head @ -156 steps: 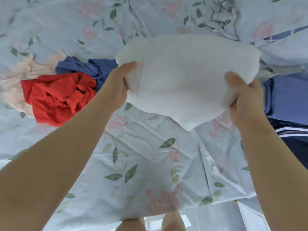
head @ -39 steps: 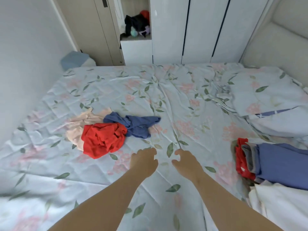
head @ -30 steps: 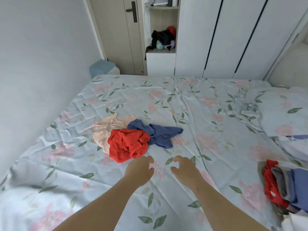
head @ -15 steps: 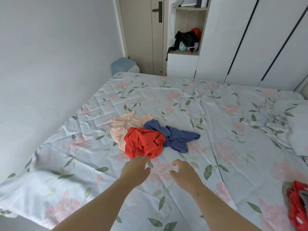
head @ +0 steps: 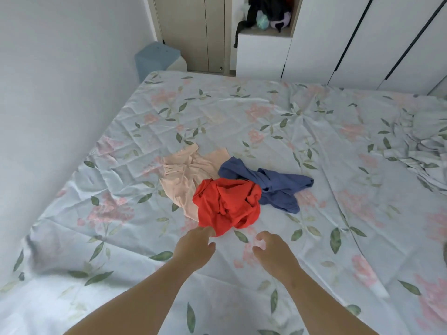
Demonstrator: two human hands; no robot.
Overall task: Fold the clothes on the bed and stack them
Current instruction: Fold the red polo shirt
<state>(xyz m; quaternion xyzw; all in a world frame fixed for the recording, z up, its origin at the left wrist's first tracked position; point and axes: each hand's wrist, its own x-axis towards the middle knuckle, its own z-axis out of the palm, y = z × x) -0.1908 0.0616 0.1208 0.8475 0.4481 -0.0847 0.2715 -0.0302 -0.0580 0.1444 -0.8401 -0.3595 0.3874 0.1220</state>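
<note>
A plain white wall (head: 60,93) stood on the far left, and a small blue bin (head: 157,58) sat on the floor by the corner of the bed (head: 242,112). The bed had a pale sheet with pink flowers and green leaves. Three loose clothes lay in a little heap near the middle of the bed, none of them folded. The peach cloth (head: 183,175) was the one most to the left, lying mostly flat, with part of it under the red cloth (head: 227,204). The left hand (head: 196,247) reached out just below the red cloth, its fingers loosely bent with nothing in them; its fingertips were right at the near edge of the red cloth, but it was hard to tell if they touched it. The red cloth was all scrunched up. The blue cloth (head: 273,184) lay twisted on its right side, touching it. The right hand (head: 273,252) hung over the bare sheet near the left hand, fingers loosely curled, holding nothing. Behind the bed stood tall white cupboard doors (head: 362,39), and a rumpled flowery quilt (head: 425,151) lay at the far right
</note>
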